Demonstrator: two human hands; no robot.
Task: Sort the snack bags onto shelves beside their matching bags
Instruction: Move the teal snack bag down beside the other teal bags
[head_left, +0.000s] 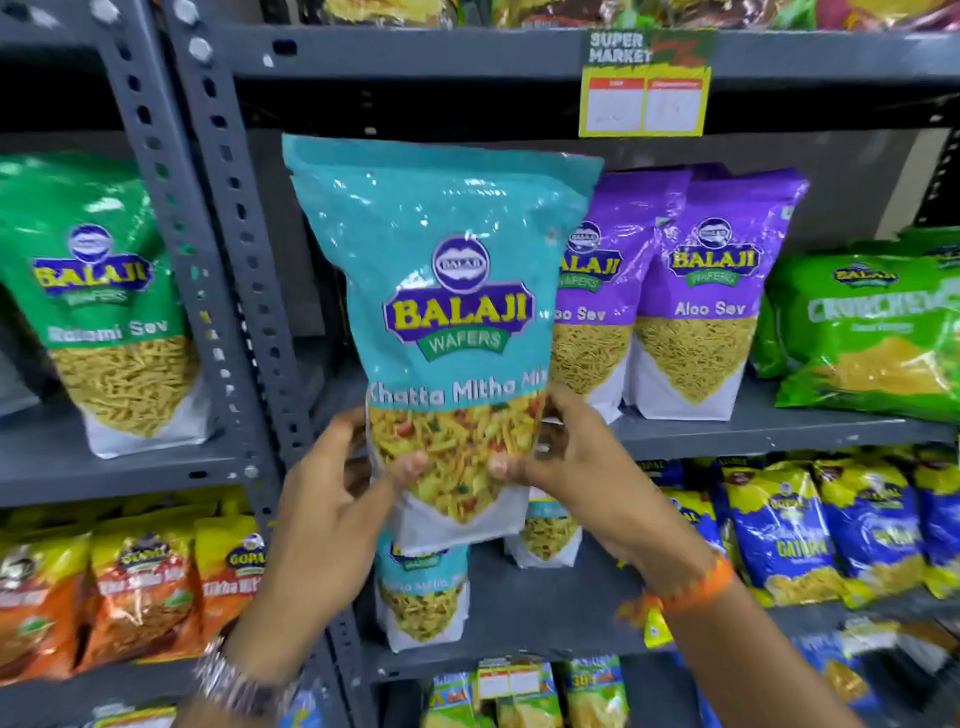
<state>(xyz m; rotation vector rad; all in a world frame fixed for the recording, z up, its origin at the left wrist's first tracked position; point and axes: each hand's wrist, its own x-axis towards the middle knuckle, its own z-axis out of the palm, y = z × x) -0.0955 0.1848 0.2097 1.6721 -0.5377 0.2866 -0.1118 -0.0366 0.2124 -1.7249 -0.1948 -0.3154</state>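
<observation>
Teal Khatta Mitha bag (447, 291); 2 purple Aloo Sev bags (711, 291); green Ratlami Sev bag (104, 301); grey shelf (779, 426).

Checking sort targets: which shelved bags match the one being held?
The two teal Khatta Mitha bags on the shelf below the held bag; the others on the shelves are purple, green, orange or blue.

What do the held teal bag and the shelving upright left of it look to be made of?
Teal bag: glossy plastic film, judging by glare and wrinkles, with a clear window showing the mix. Shelving upright: likely grey-painted steel, a slotted angle with punched holes and bolts.
</observation>
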